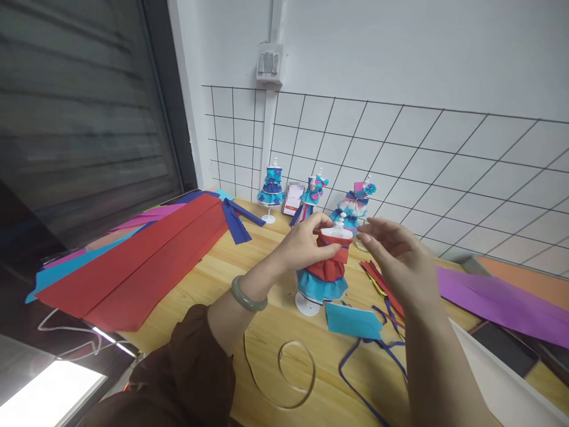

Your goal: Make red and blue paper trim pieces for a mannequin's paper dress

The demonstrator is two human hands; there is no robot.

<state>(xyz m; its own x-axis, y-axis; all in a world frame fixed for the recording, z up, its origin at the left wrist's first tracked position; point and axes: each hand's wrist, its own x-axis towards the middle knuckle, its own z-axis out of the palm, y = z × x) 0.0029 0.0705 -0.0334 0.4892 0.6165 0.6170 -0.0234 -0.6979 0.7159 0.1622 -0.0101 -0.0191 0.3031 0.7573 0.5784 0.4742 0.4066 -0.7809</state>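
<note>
A miniature dress form (342, 230) on a white round stand wears a red paper top (332, 264) and a turquoise ruffled skirt (323, 286). My left hand (306, 244) is closed round its upper body, the thumb lying across the red front. To its right, my right hand (395, 255) is raised by the form's shoulder, thumb and forefinger brought together; whatever they pinch is too small to make out. Just below the skirt lies a turquoise paper piece (353, 321).
Three dressed miniature forms (272, 188) and a phone (294, 198) stand behind. Red crepe paper sheets (146, 261) cover the left side. Blue strips (355, 379) and a looped wire (311, 379) lie in front. Purple paper (502, 302) sits at right; a wire grid (400, 136) lines the wall.
</note>
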